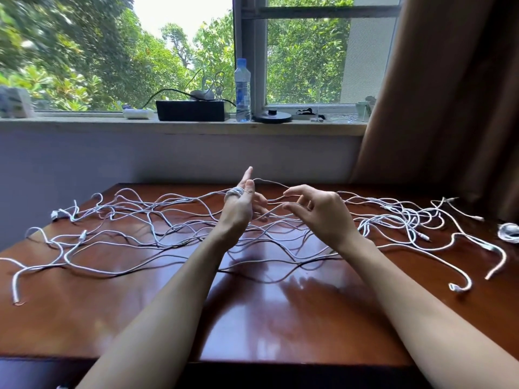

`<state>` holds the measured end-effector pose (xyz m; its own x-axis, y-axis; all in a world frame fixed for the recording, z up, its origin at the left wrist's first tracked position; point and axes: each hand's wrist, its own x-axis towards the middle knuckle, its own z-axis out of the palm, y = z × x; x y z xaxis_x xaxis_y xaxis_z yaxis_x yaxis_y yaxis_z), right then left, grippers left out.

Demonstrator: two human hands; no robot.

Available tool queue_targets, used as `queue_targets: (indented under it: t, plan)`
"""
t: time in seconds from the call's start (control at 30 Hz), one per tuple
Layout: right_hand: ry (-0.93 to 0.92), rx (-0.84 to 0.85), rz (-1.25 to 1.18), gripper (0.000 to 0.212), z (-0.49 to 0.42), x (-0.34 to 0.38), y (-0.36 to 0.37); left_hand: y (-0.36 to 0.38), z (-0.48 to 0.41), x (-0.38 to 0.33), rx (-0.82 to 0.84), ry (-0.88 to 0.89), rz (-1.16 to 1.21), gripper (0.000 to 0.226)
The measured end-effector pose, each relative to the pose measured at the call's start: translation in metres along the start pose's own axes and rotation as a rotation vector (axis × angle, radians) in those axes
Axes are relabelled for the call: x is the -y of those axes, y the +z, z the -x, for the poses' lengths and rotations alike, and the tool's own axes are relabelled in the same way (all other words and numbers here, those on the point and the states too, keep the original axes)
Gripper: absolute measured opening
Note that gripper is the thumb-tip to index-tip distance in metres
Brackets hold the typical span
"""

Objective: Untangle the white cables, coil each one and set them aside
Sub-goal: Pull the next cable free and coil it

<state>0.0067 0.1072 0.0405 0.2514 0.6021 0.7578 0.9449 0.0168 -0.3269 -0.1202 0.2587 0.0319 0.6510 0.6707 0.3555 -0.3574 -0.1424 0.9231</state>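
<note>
The left hand (pixel 238 209) stands upright with one finger pointing straight up. A thin white cable (pixel 234 192) is wound in several tight turns round its other fingers, which grasp it. From those turns the cable runs across a short gap to the right hand (pixel 323 214), whose curled fingertips pinch it.

Below and to both sides of the fingers, the tangle of white cables (pixel 407 217) lies spread across a glossy reddish-brown wooden table (pixel 252 318). Its loops cross one another and loose plug ends lie at the edges. Far to the right of the right hand's fingers sits a small coiled white cable (pixel 509 233).

Beyond the fingertips, on the windowsill, stand a clear plastic water bottle (pixel 243 91) and a black rectangular box (pixel 191 110).
</note>
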Motion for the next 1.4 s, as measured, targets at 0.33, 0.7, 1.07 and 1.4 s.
queue_targets:
  t: [0.33,0.7,1.07,1.4]
  plan:
    - [-0.143,-0.142,0.021,0.032,0.002,0.006,-0.002,0.007,0.011,-0.010,0.212,-0.300,0.104,0.085]
    - [-0.107,0.025,-0.231,0.014,0.002,0.009,0.001,0.009,0.020,-0.014,0.618,-0.480,0.112,0.121]
    - [0.009,0.263,-0.415,0.019,0.003,0.012,-0.002,0.016,0.028,-0.016,0.864,-0.615,0.065,0.132]
    - [0.050,0.414,-0.451,0.020,0.001,0.008,-0.004,0.013,0.028,-0.020,0.873,-0.681,0.109,0.133]
